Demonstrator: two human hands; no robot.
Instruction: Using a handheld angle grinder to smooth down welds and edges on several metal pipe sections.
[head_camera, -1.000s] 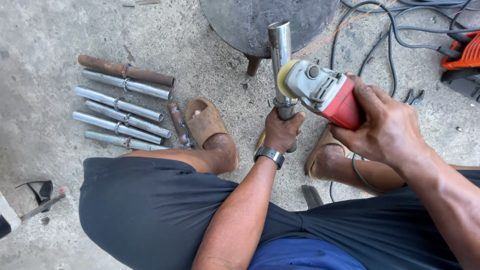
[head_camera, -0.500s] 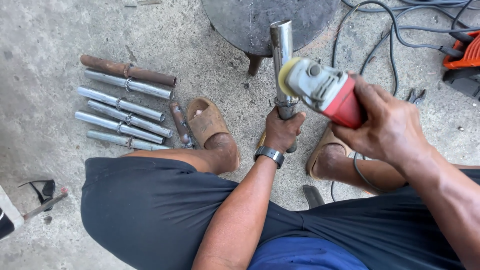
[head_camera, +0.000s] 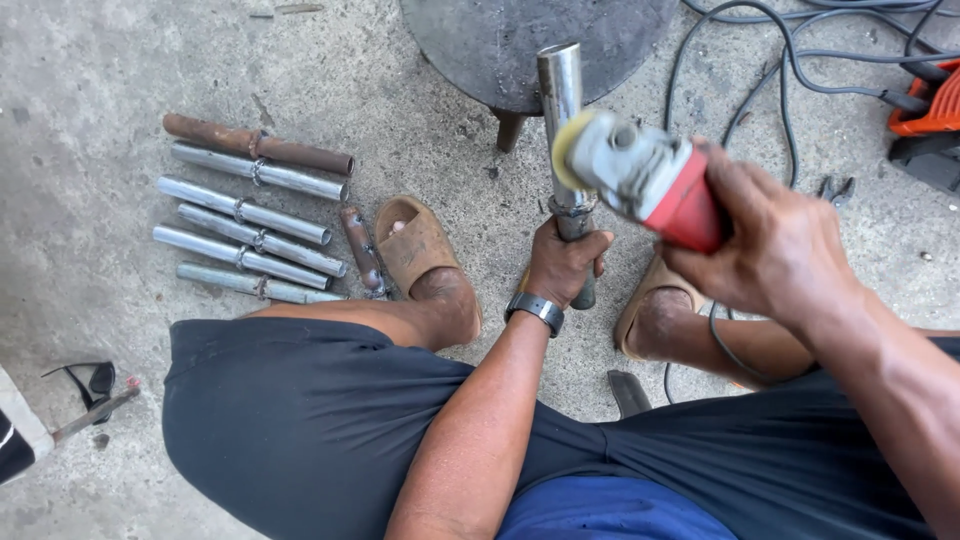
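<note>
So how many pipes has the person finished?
Seven pipes lie on the floor: five shiny pipes look ground, while a rusty pipe and a short rusty piece look untouched. The left hand holds one pipe upright; the right hand holds the grinder against it.

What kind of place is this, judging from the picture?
Probably a small metal workshop, working at floor level: bare concrete floor, a row of cut steel pipes, and an angle grinder held against an upright pipe.

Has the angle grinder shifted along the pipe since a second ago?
Yes, slightly. Against the upright pipe the angle grinder in the right hand has risen toward the pipe's top end; the left hand grips lower down.
</note>
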